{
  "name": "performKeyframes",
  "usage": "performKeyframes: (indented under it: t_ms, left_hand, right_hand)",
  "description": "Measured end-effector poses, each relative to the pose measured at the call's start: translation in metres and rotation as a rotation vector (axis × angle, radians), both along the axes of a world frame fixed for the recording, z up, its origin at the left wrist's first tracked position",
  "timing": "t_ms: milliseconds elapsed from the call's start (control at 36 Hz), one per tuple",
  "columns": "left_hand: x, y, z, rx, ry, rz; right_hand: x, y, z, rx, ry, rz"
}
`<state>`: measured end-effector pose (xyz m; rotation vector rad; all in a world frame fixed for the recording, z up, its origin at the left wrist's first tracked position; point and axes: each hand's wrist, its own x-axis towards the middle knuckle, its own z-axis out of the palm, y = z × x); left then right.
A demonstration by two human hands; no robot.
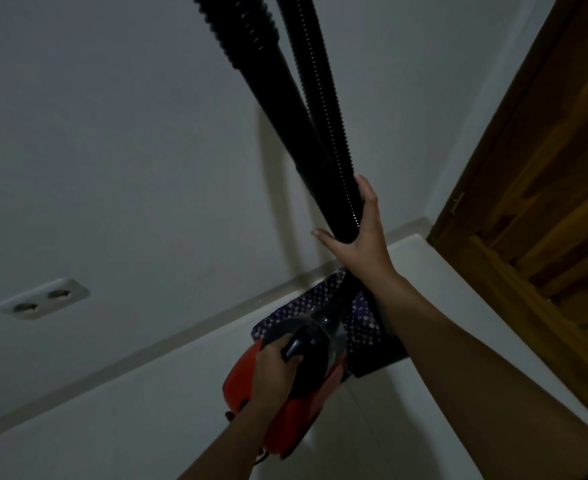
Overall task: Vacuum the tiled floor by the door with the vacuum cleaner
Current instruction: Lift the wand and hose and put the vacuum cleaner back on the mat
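Setup step: left grip [278,365] holds the red vacuum cleaner [296,424] at 6 o'clock, right grip [358,237] clasps its black hose [339,157]. Next, the hose end needs lowering to the tiled floor [130,410] by the 3 o'clock door [545,150].

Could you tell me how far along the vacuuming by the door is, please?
Done: nothing that shows. In hand: the left hand grips the vacuum and the right hand grips its hose. Left: the floor by the door; the nozzle is out of view.
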<state>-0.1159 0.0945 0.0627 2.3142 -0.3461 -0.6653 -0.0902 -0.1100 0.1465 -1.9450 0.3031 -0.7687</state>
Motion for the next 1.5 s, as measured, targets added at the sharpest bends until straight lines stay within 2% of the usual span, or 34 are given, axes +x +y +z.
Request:
performKeyframes:
  t_ms: [333, 500, 639, 861, 1056, 1500]
  left_hand:
    - [0.052, -0.056, -0.114, 0.039, -0.042, 0.061]
    - [0.082, -0.079, -0.179, 0.021, -0.070, 0.090]
    - [0.106, -0.082, -0.241, -0.004, -0.121, 0.108]
    - [0.146, -0.086, -0.324, -0.048, -0.221, 0.078]
    - [0.187, -0.089, -0.347, -0.082, -0.382, 0.049]
    - [0.208, -0.087, -0.353, -0.101, -0.400, 0.005]
  right_hand:
    - [0.055, -0.057, -0.087, 0.114, 0.011, 0.136]
    - [0.088, -0.078, -0.144, 0.054, -0.029, 0.166]
    - [0.111, -0.089, -0.188, 0.095, -0.097, 0.201]
    - [0.115, -0.114, -0.281, 0.060, -0.156, 0.197]
    - [0.125, -0.115, -0.312, 0.067, -0.256, 0.173]
    - [0.133, -0.118, -0.315, 0.073, -0.236, 0.194]
